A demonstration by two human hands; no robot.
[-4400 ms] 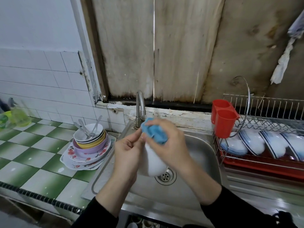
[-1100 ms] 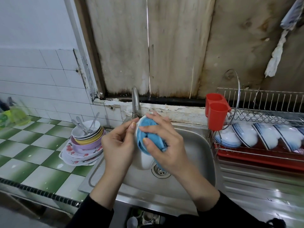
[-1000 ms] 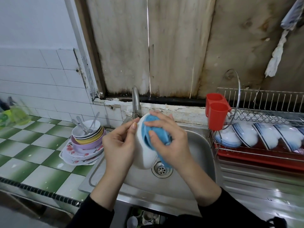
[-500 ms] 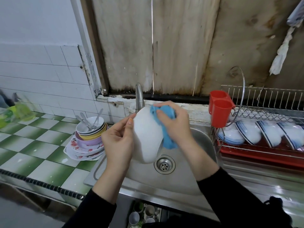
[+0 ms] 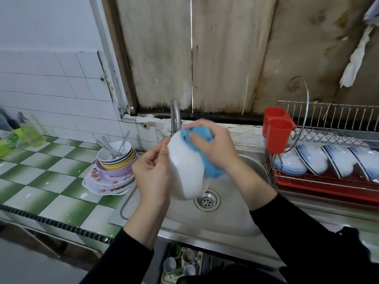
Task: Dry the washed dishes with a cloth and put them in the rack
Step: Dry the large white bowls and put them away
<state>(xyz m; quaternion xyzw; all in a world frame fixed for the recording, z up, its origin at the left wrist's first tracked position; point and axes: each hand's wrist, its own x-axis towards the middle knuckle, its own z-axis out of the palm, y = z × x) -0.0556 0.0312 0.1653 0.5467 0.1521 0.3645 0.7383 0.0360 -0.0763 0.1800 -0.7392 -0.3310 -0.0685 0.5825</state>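
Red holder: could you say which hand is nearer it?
Right. The right hand, gripping the cloth, is left of the red holder; the left hand, holding the bowl, is farther left.

Steel sink (image 5: 225,220) with drain (image 5: 207,201), tap (image 5: 175,114) behind. Green-white checked counter (image 5: 41,181) on left, yellow-green bottle (image 5: 32,134) at its far end by tiled wall (image 5: 51,83). Stained wood boards (image 5: 205,58) behind. White rag (image 5: 354,60) hangs upper right. Cups (image 5: 180,263) below sink.

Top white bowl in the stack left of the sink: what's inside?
Several metal spoons lean in the top white bowl, handles sticking up past its rim. Their exact count is unclear because they overlap, and the bowl's near wall hides its bottom.
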